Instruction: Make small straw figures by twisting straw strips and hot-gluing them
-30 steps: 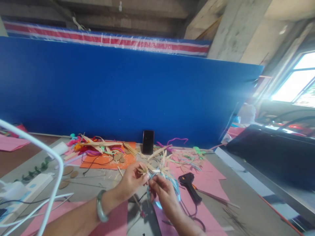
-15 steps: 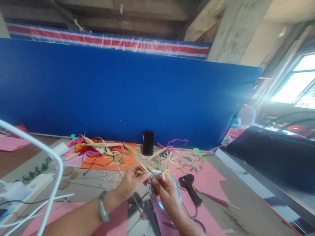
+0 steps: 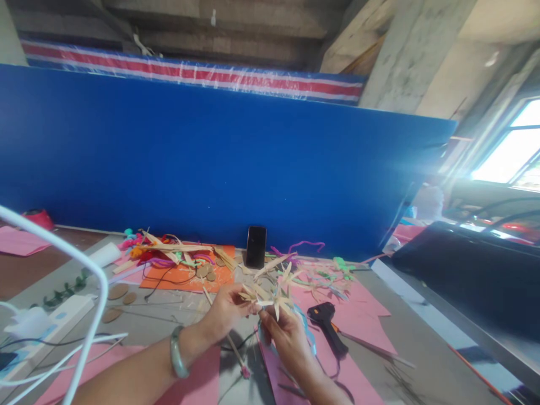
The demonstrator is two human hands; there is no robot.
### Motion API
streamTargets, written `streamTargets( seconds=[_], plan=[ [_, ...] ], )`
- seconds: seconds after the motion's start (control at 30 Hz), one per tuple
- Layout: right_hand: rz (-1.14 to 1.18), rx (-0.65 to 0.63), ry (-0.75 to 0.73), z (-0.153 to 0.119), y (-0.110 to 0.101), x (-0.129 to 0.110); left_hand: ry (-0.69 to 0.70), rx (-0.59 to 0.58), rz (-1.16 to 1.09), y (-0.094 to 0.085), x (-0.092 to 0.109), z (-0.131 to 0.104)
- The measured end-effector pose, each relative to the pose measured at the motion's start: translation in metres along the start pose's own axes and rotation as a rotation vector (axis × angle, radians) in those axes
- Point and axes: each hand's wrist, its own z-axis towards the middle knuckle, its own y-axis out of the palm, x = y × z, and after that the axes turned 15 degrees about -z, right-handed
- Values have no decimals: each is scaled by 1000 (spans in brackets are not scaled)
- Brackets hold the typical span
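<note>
My left hand, with a pale green bangle at the wrist, is closed, its thumb and fingers pinching pale dried husk strips. Close beside it, my right hand pinches the base of a flower-like bunch of husk strips. The fingertips of both hands nearly meet, hiding where the strips join. A light blue ring or loop of ribbon shows at the right hand, partly covered by it. Below the hands lies a thin stick with a pinkish tip.
A black glue gun rests right of the hands on pink paper. A phone leans against the blue panel. Orange paper carries husk and wooden discs. At left are a power strip and a white curved tube.
The husk strips at my left fingers have tilted and spread more into view. Both hands stay close together, and the camera view has shifted slightly.
</note>
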Motion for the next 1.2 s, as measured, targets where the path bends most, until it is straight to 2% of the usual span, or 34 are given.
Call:
streamTargets(
  seconds=[0.13,0.27,0.43,0.6,0.7,0.9,1.0,1.13,1.2],
  plan=[
    [81,-16,28,1,3,3,105,-42,73,4,0,-4],
    [201,14,43,3,2,7,50,-97,6,2,2,-7],
    [121,59,25,4,-1,8,-79,-36,-145,-2,6,-3],
    [139,39,29,4,0,3,-190,13,-213,5,12,-2],
    [210,11,65,4,1,4,-198,31,-258,5,12,-1],
    [305,-45,108,4,2,5,-182,102,-346,-6,2,6],
    [321,-53,119,3,3,5,-207,99,-364,-9,-2,8],
    [294,-56,120,2,3,7,-238,113,-334,-8,-3,10],
    [286,-29,108,3,2,8,-167,168,-266,-8,-1,11]
  ],
)
